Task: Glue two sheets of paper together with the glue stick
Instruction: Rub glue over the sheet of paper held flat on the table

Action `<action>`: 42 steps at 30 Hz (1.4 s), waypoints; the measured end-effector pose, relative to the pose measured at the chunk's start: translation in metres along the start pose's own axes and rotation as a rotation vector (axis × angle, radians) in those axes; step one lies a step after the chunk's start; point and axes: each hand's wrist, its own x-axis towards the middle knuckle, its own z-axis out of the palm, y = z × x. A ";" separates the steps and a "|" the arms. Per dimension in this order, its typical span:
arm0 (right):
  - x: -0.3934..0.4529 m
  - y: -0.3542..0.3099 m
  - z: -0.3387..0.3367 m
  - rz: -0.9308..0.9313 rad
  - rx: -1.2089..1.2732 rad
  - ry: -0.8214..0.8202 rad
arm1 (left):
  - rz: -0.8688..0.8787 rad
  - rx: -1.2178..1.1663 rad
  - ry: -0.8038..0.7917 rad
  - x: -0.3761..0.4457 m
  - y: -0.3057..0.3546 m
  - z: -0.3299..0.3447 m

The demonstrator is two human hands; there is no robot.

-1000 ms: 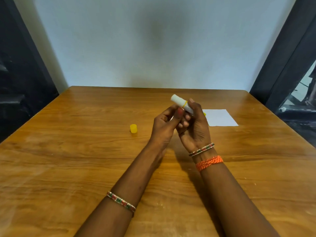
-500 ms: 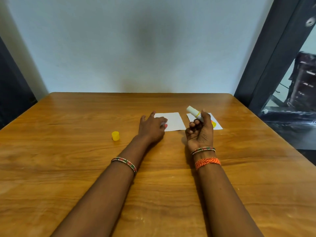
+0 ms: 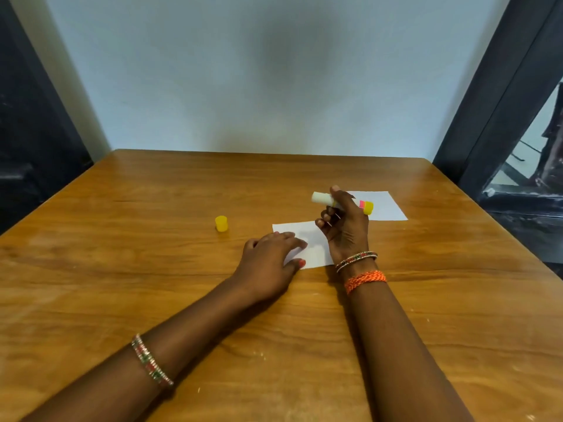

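Fingers (image 3: 327, 219) of the right hand (image 3: 345, 229) curl around the glue stick (image 3: 321, 198); the left hand (image 3: 268, 257) lies flat on a paper sheet (image 3: 313, 243).

Left hand (image 3: 268, 260) flat, palm down, fingers (image 3: 294, 240) extended and relaxed, forearm reaching in from lower left. Right hand (image 3: 345, 226) raised, fingers curled in a fist-like grip, wrist upright, forearm straight from lower right.

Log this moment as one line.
right hand: grips uncapped glue stick | left hand: flat on near sheet | cap: on table | far sheet: apart
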 end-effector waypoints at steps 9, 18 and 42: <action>-0.026 0.017 -0.005 -0.010 -0.495 -0.104 | 0.110 -0.107 0.074 -0.046 -0.020 0.004; -0.022 0.022 -0.005 -0.138 -0.649 -0.157 | 0.123 -0.060 0.059 -0.037 -0.038 -0.008; 0.008 0.032 0.015 -0.497 -1.186 -0.418 | 0.183 0.012 -0.005 -0.034 -0.053 -0.016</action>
